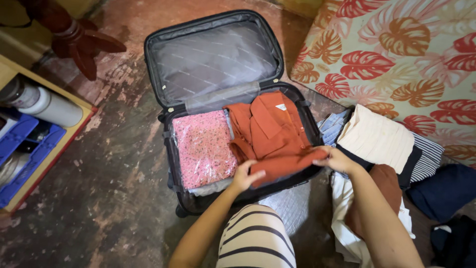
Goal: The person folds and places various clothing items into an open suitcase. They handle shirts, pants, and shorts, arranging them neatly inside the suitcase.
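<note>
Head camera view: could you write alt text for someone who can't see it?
Seen from above, a person's left hand and right hand grip the near edge of a folded rust-orange shirt in an open black suitcase on a worn floor. A pink garment in clear plastic lies beside the shirt; folded clothes are stacked to the right.

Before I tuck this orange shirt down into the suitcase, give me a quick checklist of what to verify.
1. Both hands on the shirt: left hand and right hand grip the folded lower edge of the orange shirt. Ok.
2. Suitcase fully open, lid laid back. Ok.
3. Pink floral packet lies flat beside the shirt. Ok.
4. Shirt inside the rim: the lower fold hangs over the near edge. Not ok.
5. Room beneath the shirt: hidden. Cannot tell.
6. Stack of folded clothes close to the right hand. Ok.
</note>
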